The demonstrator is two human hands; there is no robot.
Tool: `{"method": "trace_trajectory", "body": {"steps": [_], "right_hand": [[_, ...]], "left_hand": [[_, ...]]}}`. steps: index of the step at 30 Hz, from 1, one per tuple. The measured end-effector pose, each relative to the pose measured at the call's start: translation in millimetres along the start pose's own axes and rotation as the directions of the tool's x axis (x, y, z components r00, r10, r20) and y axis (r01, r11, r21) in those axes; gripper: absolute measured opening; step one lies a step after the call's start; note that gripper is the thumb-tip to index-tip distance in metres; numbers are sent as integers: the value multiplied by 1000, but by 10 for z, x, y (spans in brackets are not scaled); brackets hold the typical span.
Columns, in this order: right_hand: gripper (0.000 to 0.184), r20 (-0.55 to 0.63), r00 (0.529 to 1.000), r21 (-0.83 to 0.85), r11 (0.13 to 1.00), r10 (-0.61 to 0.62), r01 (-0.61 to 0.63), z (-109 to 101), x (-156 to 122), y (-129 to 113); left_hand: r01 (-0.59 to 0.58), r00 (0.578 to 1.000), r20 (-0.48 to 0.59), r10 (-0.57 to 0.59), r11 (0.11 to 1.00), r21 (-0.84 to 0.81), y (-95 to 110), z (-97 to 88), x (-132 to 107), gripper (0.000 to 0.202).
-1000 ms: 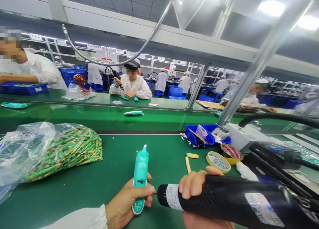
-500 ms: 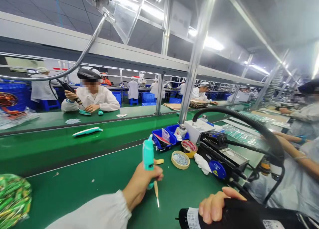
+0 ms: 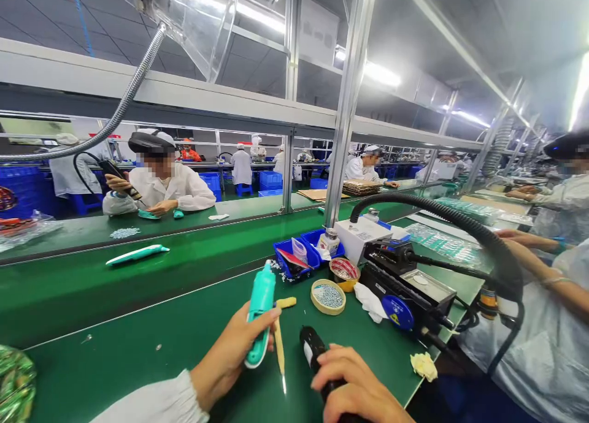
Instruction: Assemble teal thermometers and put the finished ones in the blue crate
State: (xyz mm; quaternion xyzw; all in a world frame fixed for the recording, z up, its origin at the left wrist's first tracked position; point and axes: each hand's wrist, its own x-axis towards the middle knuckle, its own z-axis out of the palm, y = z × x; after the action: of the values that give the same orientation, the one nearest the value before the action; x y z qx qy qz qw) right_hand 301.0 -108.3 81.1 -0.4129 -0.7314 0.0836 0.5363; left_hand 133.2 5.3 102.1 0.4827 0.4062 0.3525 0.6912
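My left hand [image 3: 232, 343] is closed round a slim teal-and-white plastic device [image 3: 261, 291], held tilted with its narrow end up. A dark recess shows in its side. My right hand [image 3: 352, 380] grips a black electric screwdriver [image 3: 313, 346], its front end angled toward the device but apart from it. Between the hands, on the green bench, lies a thin wooden-looking stick [image 3: 280, 346] with a pale tip. Near its upper end is a short yellow piece [image 3: 286, 302]. A round tub of small screws [image 3: 328, 295] stands just beyond.
Blue bins [image 3: 299, 257], a tape roll [image 3: 345, 271] and a black soldering station [image 3: 400, 288] line the back right. Crumpled yellow paper [image 3: 424, 366] lies by the right edge. A similar teal device [image 3: 138, 254] rests on the green belt. Co-workers sit opposite and at right.
My right hand has brought the screwdriver from the lower right in toward the middle, turning its front end forward. The device in my left hand has tilted and moved slightly left and down.
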Motion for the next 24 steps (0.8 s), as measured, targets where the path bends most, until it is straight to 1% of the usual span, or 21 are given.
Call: {"method": "trace_trajectory", "body": {"steps": [1, 2, 3, 4, 5, 6, 8, 9, 10, 11, 12, 13, 14, 15, 16, 17, 18, 20, 22, 23, 24], "right_hand": [[21, 139, 988, -149, 985, -61, 82, -52, 35, 32], [16, 288, 950, -273, 941, -117, 198, -109, 62, 73], [16, 384, 908, -354, 881, -170, 315, -165, 81, 116], [19, 436, 878, -411, 825, -196, 388, -215, 91, 153], [25, 444, 871, -454, 786, -209, 420, -252, 94, 173], [30, 416, 884, -486, 770, -211, 413, -269, 94, 172], [35, 308, 936, -506, 804, -169, 312, -220, 96, 97], [33, 250, 957, -485, 837, -147, 255, -143, 104, 29], [33, 213, 967, -442, 869, -141, 224, -29, 115, -49], [39, 194, 969, -385, 896, -154, 219, 120, 132, -128], [51, 186, 966, -323, 917, -180, 233, 296, 152, -200], [62, 195, 953, -243, 929, -234, 278, 488, 175, -259], [62, 154, 948, -165, 939, -278, 302, 680, 203, -303], [60, 110, 951, -92, 950, -288, 298, 861, 236, -333], [56, 70, 963, -22, 965, -260, 262, 1016, 275, -352], [51, 29, 979, 27, 979, -203, 202, 1140, 320, -367], [46, 4, 992, 59, 991, -123, 123, 1228, 371, -380], [41, 2, 998, 87, 994, 67, -67, 1309, 488, -416], [40, 75, 976, 95, 973, 205, -212, 1316, 611, -468], [39, 138, 960, 104, 960, 245, -260, 1313, 669, -497], [38, 203, 943, 111, 950, 265, -291, 1315, 722, -525]], "left_hand": [[40, 999, -36, -41, 999, -31, -8, -132, -111, 29], [88, 992, -82, -95, 992, -86, -16, -261, -217, 30], [122, 983, -122, -140, 981, -150, -23, -383, -318, 31], [145, 972, -150, -180, 965, -220, -30, -494, -412, 30], [153, 965, -162, -206, 944, -291, -36, -587, -499, 27], [146, 965, -157, -210, 927, -346, -41, -659, -580, 24], [114, 977, -115, -179, 895, -432, -61, -726, -717, 19], [98, 983, -90, -158, 878, -468, -77, -722, -774, 18], [93, 987, -69, -148, 858, -506, -100, -699, -824, 18], [99, 987, -49, -150, 832, -547, -129, -661, -865, 20], [117, 987, -23, -160, 802, -586, -162, -619, -899, 22], [143, 985, 12, -173, 771, -621, -197, -581, -925, 23], [174, 982, 58, -178, 746, -643, -230, -555, -944, 25], [200, 979, 107, -173, 729, -655, -256, -547, -954, 27], [218, 976, 152, -156, 721, -658, -273, -562, -957, 29], [222, 974, 185, -132, 720, -657, -279, -601, -954, 33], [209, 976, 191, -109, 727, -654, -273, -662, -947, 37], [127, 991, 120, -66, 765, -632, -234, -826, -937, 44], [4, 999, 32, 15, 848, -530, -181, -995, -950, 47], [-52, 997, 31, 72, 898, -436, -160, -1061, -965, 47], [-91, 991, 67, 118, 943, -322, -146, -1110, -984, 48]]}}
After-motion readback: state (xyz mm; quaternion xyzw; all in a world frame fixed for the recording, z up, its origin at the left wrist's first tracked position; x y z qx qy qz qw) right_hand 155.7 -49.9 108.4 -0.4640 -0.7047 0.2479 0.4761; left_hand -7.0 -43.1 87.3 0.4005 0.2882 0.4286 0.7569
